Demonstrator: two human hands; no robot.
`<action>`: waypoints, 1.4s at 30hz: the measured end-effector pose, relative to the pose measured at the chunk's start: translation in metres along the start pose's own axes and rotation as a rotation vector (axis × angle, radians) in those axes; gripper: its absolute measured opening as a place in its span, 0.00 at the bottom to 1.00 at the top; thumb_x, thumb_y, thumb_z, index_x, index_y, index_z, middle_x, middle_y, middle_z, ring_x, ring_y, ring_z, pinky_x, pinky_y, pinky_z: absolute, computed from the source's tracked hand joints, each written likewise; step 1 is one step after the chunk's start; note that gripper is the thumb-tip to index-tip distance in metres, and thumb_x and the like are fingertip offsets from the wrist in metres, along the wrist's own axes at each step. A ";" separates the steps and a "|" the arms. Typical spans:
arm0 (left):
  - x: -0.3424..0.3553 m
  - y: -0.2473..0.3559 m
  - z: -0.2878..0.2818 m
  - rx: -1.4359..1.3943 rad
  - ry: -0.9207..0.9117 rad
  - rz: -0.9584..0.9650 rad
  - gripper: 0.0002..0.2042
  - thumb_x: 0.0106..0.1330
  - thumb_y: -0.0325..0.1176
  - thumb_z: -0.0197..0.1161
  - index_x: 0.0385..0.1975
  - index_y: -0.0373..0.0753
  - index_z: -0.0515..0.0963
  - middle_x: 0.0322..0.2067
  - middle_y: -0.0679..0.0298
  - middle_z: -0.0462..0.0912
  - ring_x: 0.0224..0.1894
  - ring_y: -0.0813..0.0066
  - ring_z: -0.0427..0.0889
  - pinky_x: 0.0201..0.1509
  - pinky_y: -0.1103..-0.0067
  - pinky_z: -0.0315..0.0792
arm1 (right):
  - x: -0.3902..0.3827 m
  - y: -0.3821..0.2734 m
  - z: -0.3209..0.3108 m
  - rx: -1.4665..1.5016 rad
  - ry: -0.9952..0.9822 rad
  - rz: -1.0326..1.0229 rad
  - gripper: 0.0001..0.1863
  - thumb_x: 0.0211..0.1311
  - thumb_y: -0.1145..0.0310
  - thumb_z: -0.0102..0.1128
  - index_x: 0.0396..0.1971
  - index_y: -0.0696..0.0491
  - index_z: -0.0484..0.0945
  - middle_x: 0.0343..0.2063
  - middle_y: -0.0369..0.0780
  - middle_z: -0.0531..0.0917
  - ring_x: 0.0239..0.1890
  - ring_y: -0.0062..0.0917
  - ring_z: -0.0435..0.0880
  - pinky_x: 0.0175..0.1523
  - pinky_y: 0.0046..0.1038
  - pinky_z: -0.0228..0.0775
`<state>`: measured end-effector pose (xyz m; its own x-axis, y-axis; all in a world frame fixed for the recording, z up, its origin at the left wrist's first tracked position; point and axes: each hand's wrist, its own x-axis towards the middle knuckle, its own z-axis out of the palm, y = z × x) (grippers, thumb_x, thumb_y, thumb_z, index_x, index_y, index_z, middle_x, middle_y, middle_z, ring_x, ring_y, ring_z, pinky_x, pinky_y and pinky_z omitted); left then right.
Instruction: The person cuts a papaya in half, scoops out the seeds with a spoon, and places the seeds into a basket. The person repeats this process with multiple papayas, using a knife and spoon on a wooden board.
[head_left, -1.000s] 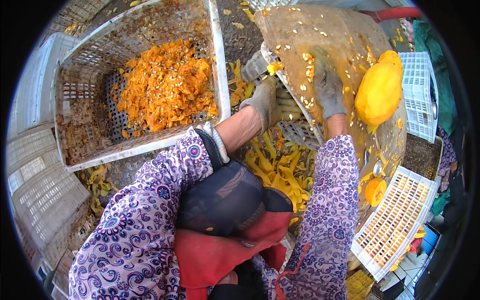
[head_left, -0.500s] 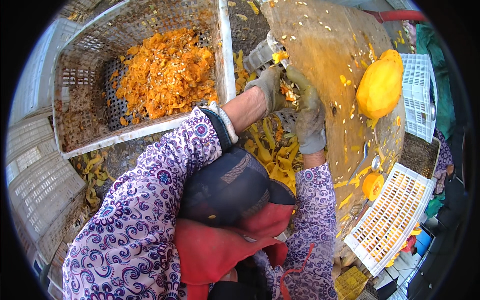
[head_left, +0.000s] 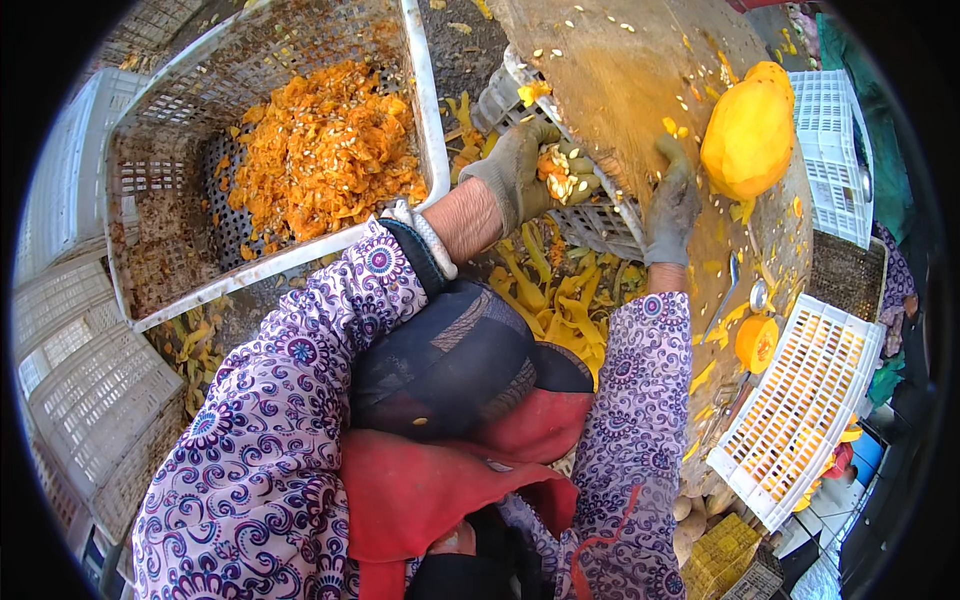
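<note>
My gloved left hand (head_left: pixel 528 178) is cupped around a clump of pumpkin seeds and pulp (head_left: pixel 560 178), just off the near edge of the wooden board (head_left: pixel 610 90). To its right, my gloved right hand (head_left: pixel 672 205) lies on the board with fingers stretched forward and nothing visible in them. A peeled yellow pumpkin (head_left: pixel 745 140) rests on the board beyond that hand. Loose seeds and scraps dot the wood. On the left, a dirty white crate (head_left: pixel 435 110) contains a heap of orange pulp and seeds (head_left: pixel 330 150).
Yellow peelings (head_left: pixel 560 310) lie in a container below the board's edge. Right of my right arm are a cut pumpkin piece (head_left: pixel 756 343), a spoon (head_left: pixel 759 295) and a blue-handled tool (head_left: pixel 733 285). A white crate (head_left: pixel 800 410) stands beyond. Stacked white crates (head_left: pixel 100 370) line the far left.
My hands have separated. The left has drawn back left with the seeds and pulp in its palm; the right has moved right onto the board. The view has shifted slightly.
</note>
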<state>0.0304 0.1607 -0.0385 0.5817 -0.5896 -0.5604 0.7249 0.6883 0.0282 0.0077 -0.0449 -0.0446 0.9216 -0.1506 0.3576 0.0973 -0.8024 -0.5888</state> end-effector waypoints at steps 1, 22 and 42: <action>-0.004 0.002 0.003 0.007 -0.043 -0.012 0.12 0.67 0.36 0.43 0.36 0.33 0.69 0.29 0.56 0.76 0.31 0.60 0.80 0.39 0.63 0.79 | 0.000 0.000 0.000 -0.017 0.004 -0.006 0.27 0.68 0.51 0.29 0.43 0.56 0.74 0.46 0.46 0.78 0.50 0.40 0.74 0.57 0.34 0.61; -0.155 0.212 -0.152 1.697 0.731 0.870 0.28 0.69 0.55 0.38 0.58 0.39 0.64 0.58 0.50 0.67 0.58 0.50 0.67 0.60 0.66 0.62 | 0.005 0.006 0.004 -0.105 -0.031 -0.027 0.24 0.68 0.52 0.36 0.45 0.55 0.75 0.50 0.44 0.76 0.55 0.36 0.72 0.60 0.31 0.60; -0.171 0.194 -0.036 1.055 0.087 1.250 0.26 0.71 0.47 0.36 0.56 0.28 0.65 0.54 0.46 0.70 0.58 0.55 0.70 0.63 0.66 0.63 | -0.003 -0.005 0.005 -0.159 0.072 0.092 0.17 0.62 0.53 0.42 0.36 0.50 0.73 0.37 0.46 0.77 0.43 0.42 0.75 0.49 0.39 0.68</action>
<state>0.0580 0.4102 0.0334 0.9709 0.1284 0.2022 -0.2149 0.0940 0.9721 0.0068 -0.0377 -0.0463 0.8941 -0.2640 0.3617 -0.0523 -0.8637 -0.5012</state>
